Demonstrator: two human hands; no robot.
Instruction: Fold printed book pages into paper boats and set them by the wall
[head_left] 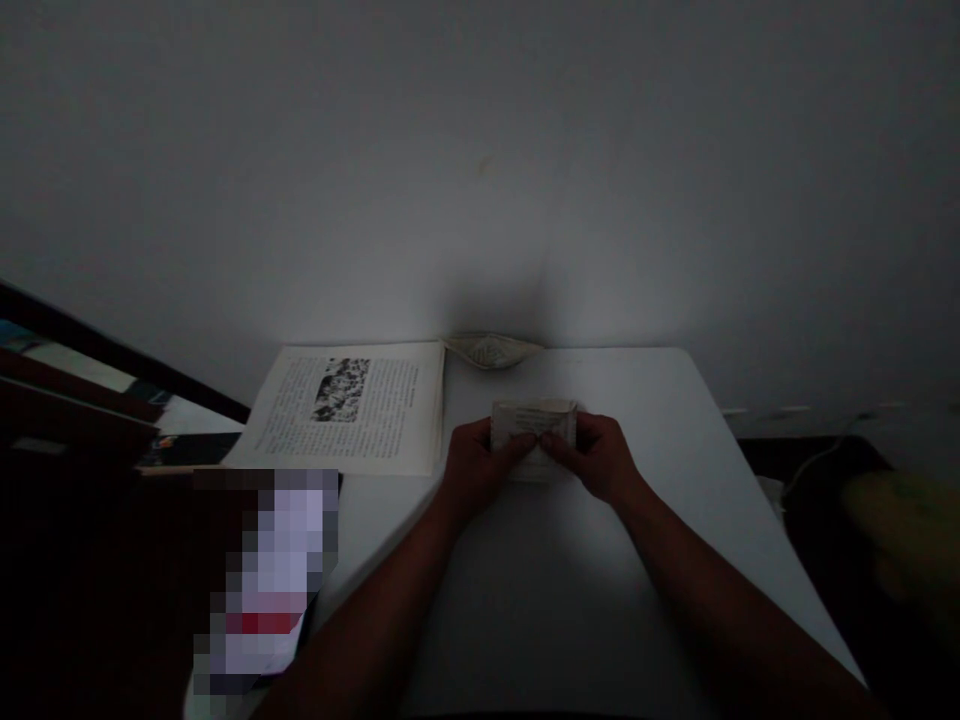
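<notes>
Between my two hands is a small folded piece of printed paper (534, 415), roughly rectangular, held above the white table. My left hand (478, 455) grips its left side, thumb pressed on the front face. On the right side my right hand (595, 455) pinches it the same way, and the two thumb tips nearly meet at the middle. The other fingers are mostly hidden behind the paper. Beyond them, a folded paper boat (491, 350) of printed paper rests at the table's back edge by the wall.
Loose printed pages (405, 400) with a picture lie stacked at the table's (652, 400) back left. A device with a lit, pixelated screen (281, 560) is at the front left. The wall (480, 200) rises directly behind the table. A blurred yellowish thing (907, 530) is at the right.
</notes>
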